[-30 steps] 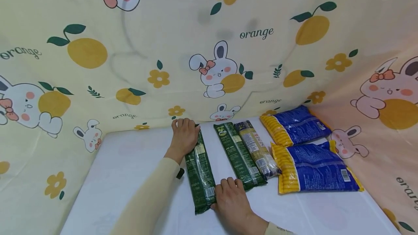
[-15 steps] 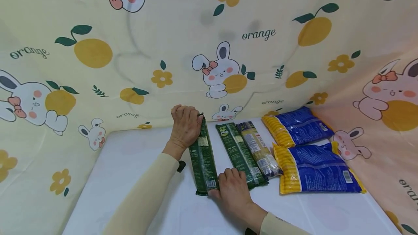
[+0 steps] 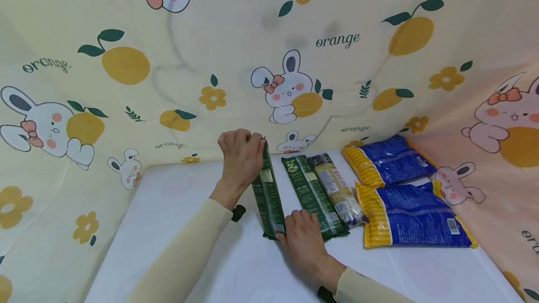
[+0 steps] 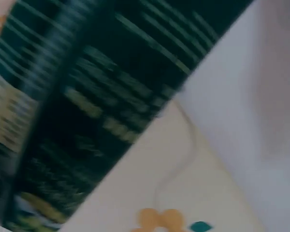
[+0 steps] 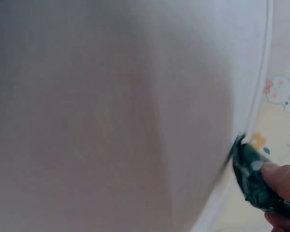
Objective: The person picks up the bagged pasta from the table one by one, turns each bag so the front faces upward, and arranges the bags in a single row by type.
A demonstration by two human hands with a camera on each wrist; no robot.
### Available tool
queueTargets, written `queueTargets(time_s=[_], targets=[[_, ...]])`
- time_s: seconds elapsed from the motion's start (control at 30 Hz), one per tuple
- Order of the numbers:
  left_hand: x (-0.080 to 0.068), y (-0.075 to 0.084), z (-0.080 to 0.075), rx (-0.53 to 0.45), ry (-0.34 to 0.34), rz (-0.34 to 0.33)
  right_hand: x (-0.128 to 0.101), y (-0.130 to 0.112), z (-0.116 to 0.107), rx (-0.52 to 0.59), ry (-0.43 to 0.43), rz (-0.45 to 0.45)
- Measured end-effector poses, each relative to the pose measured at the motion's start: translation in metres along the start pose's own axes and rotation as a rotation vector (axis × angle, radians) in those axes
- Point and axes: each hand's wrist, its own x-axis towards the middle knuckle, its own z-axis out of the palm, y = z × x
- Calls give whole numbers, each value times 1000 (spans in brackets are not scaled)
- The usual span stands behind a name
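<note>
A long, flat green packet with pale print and a barcode (image 3: 269,195) tilts up from the white table, its far end raised. My left hand (image 3: 242,158) grips that upper end, fingers curled over it. At the lower end, my right hand (image 3: 305,242) pinches a corner. The right wrist view shows the thumb (image 5: 280,180) pressed on the crinkled end of the green packet (image 5: 253,181). Blurred and close, the packet's printed face (image 4: 111,87) fills much of the left wrist view. A second green packet (image 3: 313,195) lies just right of the held one.
Beside the second green packet lies a slim see-through packet with yellowish contents (image 3: 337,191). Two blue-and-yellow bags, one farther back (image 3: 389,160) and one nearer (image 3: 421,216), lie at the right. Printed cloth (image 3: 236,60) hangs behind the white table (image 3: 185,200).
My left hand has risen, lifting the green packet's far end so it now slants upward. The lower end has shifted away from me, with my right hand moving along at its corner.
</note>
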Motion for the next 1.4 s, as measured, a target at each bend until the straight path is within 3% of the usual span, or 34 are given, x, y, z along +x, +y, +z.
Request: queueTargets(time_s=[0.2,0.3,0.53,0.83,1.07,1.23,1.4], targets=[[17,16,-11,150,19,-39,6,8,0,-48,96,-17],[20,21,-12,158,19,-39,5,8,2,-67,124,-42],[20,24,-15,162,-67,-68,4,5,3,-104,106,-51],[13,17,-19,201,-133,-18,6,-2,3,-119,75,-55],[1,8,-22,100,-189,-28,5,-3,3,-77,60,-82],[-10,-5,-18,-95,-166,-43,10,5,3,-45,113,-83],[-20,-18,-16,-327,-142,-87,24,17,6,-35,111,6]])
